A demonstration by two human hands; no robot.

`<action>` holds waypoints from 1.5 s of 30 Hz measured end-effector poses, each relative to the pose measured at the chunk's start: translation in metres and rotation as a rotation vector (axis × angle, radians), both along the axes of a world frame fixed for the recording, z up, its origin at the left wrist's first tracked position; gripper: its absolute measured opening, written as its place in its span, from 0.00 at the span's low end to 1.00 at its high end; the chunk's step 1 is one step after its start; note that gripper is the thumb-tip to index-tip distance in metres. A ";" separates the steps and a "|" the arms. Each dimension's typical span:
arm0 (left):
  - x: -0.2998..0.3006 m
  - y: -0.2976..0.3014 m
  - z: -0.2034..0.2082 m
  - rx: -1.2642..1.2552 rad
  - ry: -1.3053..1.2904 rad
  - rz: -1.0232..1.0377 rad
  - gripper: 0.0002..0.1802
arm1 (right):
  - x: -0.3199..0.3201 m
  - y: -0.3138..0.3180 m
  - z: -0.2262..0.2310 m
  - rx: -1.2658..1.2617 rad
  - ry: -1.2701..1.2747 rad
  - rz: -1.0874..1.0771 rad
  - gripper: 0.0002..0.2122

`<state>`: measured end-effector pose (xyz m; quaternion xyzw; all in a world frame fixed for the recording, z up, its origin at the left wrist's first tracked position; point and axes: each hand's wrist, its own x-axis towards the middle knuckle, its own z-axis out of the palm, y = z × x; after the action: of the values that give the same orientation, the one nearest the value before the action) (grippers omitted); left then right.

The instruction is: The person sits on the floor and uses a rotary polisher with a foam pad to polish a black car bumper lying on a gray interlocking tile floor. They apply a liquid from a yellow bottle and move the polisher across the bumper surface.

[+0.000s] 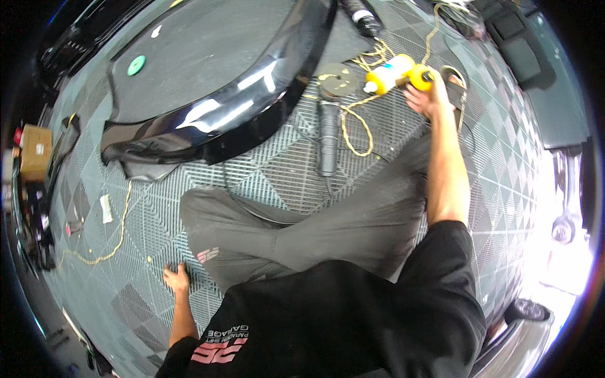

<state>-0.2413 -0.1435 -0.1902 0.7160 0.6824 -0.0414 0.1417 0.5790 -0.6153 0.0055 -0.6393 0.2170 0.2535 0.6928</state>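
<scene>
My right hand (431,99) reaches out at the far right, its thumb and fingers around a yellow bottle (418,78) with a black tip. Right beside it lies a white bottle with yellow ends (388,73). A black power polisher (328,135) lies on the floor left of the bottles, its round, stained pad (338,80) at the far end. Beyond my legs, a glossy black curved car panel (252,110) rests on a dark mat (208,57). Down at the left, my left hand (177,278) is against the floor, fingers apart and holding nothing.
Yellow cord (360,135) loops near the polisher; another yellow cord (120,236) runs across the left floor tiles. A green round pad (136,65) lies on the mat. A dark bottle (363,19) is at the top, a cardboard box (36,152) at the left edge.
</scene>
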 end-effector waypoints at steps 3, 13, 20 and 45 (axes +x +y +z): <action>0.003 0.001 0.004 -0.002 0.056 -0.043 0.46 | 0.001 -0.027 -0.023 0.020 0.129 0.017 0.46; 0.061 0.019 0.042 0.084 -0.350 0.076 0.47 | 0.013 -0.071 -0.095 -0.209 0.262 0.169 0.37; 0.245 0.020 0.121 0.168 -0.763 -0.340 0.38 | 0.030 -0.066 -0.083 -0.462 0.207 0.253 0.38; 0.549 -0.218 0.088 -0.757 -0.604 -0.616 0.34 | -0.183 0.106 -0.089 -0.414 -0.062 0.443 0.49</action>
<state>0.3080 -0.3613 -0.1023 0.7612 0.3088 -0.1158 0.5583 0.3956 -0.5093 -0.0838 -0.8061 0.0981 0.3291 0.4820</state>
